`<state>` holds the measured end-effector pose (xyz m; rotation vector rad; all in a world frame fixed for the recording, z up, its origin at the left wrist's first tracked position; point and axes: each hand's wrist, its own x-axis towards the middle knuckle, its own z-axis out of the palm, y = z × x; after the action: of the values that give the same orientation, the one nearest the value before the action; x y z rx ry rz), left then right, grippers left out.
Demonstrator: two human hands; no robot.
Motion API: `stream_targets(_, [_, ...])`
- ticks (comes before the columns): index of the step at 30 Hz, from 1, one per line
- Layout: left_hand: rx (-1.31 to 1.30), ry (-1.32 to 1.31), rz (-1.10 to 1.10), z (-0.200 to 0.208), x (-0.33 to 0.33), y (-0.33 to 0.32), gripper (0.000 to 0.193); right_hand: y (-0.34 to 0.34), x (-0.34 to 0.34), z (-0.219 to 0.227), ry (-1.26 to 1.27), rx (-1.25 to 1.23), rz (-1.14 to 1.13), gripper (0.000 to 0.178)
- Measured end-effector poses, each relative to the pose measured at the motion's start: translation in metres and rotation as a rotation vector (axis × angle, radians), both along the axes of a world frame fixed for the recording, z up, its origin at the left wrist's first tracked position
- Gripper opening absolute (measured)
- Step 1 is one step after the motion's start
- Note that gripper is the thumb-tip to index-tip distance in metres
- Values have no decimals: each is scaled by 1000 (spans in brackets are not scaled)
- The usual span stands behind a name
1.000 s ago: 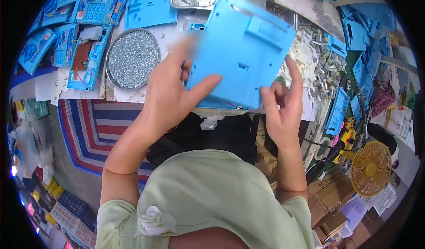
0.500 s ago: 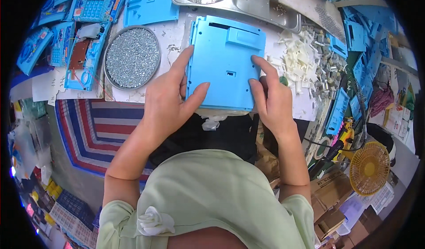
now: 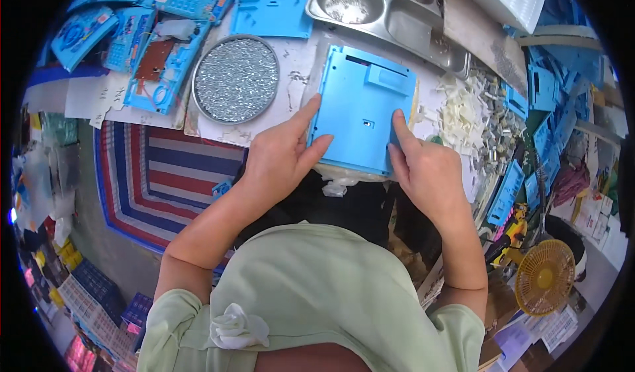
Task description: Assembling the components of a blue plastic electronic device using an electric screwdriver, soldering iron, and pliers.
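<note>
A flat, light-blue plastic casing panel point(image 3: 354, 117) lies before me on the near edge of the table, with a raised block near its far side and a small slot in its middle. My left hand point(image 3: 281, 154) holds it by the left edge, its thumb resting near the lower left corner. On the opposite edge, the index finger and thumb of my right hand point(image 3: 430, 173) press against the panel; the remaining fingers are curled. Under the panel's front edge shows crumpled clear plastic point(image 3: 338, 185). The panel's underside is hidden.
Left of the panel stands a round metal dish of small screws point(image 3: 236, 80). Beyond is a steel compartment tray point(image 3: 390, 1). White plastic pieces point(image 3: 460, 114) and metal parts are heaped at the right. Blue casings point(image 3: 162, 64) lie far left; a yellow fan point(image 3: 544, 276) stands lower right.
The view has turned, so the table and its contents appear shifted to the right. Both hands stay at the panel's two edges, with hardly any change in their hold.
</note>
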<state>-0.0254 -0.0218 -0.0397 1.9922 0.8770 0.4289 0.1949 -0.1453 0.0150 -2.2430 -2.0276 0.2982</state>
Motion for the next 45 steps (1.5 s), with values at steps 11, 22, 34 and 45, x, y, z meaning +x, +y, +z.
stream_targets(11, [638, 221, 23, -5, -50, 106, 10, 73, 9, 54, -250, -304, 314, 28])
stream_targets(22, [647, 159, 109, -11, -53, 109, 16, 225, -70, -46, -115, 116, 620, 12])
stream_targets(34, [448, 75, 167, 1, -47, 104, 24, 157, 25, -2, 348, 356, 197, 21])
stream_targets(45, [74, -151, 68, 6, 1, 64, 27, 73, 96, -16, 467, 77, -166, 16])
